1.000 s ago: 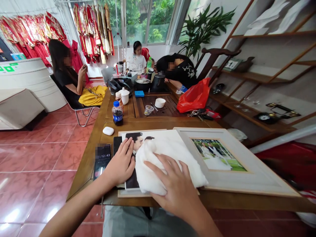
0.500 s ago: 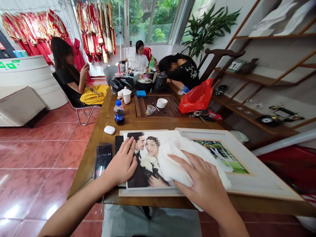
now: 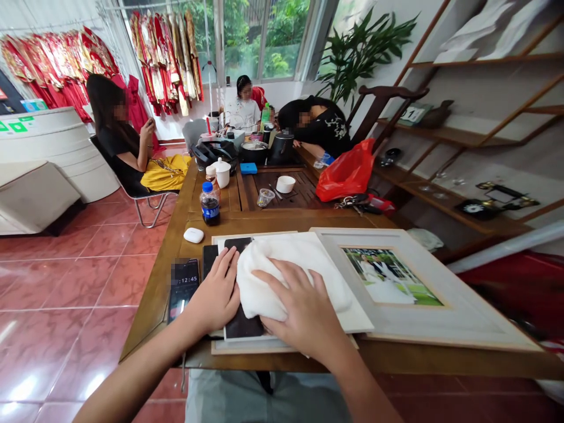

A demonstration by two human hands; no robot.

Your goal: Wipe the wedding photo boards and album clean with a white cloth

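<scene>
A large wedding photo print (image 3: 352, 311) lies flat at the near edge of the wooden table (image 3: 154, 294). My right hand (image 3: 304, 311) presses a bunched white cloth (image 3: 282, 276) onto the print, fingers spread over the cloth. My left hand (image 3: 215, 294) rests flat on the print's left edge, fingers stretched out, holding it down. The cloth hides most of the picture. A pale framed wedding photo (image 3: 414, 288) lies to the right, overlapping the print.
A phone (image 3: 184, 288) and a white earbud case (image 3: 193, 235) lie left of the print. Farther back stand a cola bottle (image 3: 210, 204), cups, a tea tray and a red plastic bag (image 3: 346, 173). Three people sit at the table's far end. Shelves line the right wall.
My right hand swept the cloth right across the print, uncovering the couple, then back to the left, where it covers them again. My left hand stayed in place.
</scene>
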